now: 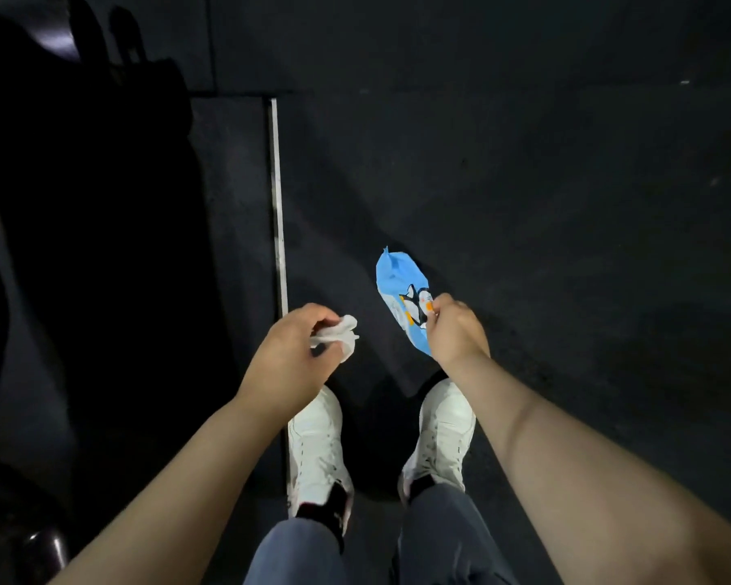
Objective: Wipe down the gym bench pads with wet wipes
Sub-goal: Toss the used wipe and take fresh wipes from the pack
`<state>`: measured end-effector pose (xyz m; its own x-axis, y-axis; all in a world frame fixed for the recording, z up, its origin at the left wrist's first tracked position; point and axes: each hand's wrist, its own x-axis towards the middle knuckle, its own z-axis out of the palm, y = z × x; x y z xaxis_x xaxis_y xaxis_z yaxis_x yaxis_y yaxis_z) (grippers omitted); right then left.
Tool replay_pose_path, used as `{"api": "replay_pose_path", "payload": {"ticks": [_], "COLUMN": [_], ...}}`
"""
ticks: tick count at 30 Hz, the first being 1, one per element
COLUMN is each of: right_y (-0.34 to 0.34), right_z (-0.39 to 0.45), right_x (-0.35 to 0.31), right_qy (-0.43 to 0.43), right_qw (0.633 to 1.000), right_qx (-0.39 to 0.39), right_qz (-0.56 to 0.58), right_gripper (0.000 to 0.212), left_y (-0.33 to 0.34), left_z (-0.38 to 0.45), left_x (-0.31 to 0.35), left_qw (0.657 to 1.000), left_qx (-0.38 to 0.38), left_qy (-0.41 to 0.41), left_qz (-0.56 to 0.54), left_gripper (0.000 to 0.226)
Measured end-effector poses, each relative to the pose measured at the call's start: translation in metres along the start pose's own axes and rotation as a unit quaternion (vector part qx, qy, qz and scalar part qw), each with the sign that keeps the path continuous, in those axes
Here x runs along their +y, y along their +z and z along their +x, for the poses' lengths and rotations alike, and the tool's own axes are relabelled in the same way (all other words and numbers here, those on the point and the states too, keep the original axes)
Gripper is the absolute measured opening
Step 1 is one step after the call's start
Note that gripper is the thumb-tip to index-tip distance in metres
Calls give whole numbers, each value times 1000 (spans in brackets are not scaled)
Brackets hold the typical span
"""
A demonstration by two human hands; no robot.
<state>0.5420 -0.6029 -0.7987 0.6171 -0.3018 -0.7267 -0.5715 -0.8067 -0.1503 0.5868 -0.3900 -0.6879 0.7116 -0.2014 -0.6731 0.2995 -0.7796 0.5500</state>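
Wipe is out, bunched in my left hand; my right hand pinches the pack above the floor. No pad wiping visible yet, I judge.

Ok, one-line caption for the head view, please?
Left hand holds a crumpled wet wipe; right hand pinches the blue wipe pack above white sneakers.
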Motion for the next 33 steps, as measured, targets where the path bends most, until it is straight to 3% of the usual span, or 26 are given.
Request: {"api": "replay_pose_path", "payload": {"ticks": [5,10,18,26,33], "right_y": [-23,-102,-318,-551,-673], "right_z": [-10,-56,-169,-315,-394], "right_x": [8,0,-9,-27,-27], "right_qy": [-45,-61,-123,-227,-221], "right_qw": [997,997,988,952,931], "right_qx": [-9,31,91,203,286], "right_qz": [-55,-33,23,-15,50], "right_gripper": [13,18,12,12,10], "left_y": [-26,-77,-167,-253,-311], "left_z": [9,-9,-88,-188,-236], "left_x": [24,90,246,396,502], "left_qw": [1000,998,988,974,960], "left_qx": [7,28,96,128,155], "left_qy": [16,48,117,185,231], "left_qz": [14,16,7,7,-22], "left_gripper": [21,18,17,24,17]}}
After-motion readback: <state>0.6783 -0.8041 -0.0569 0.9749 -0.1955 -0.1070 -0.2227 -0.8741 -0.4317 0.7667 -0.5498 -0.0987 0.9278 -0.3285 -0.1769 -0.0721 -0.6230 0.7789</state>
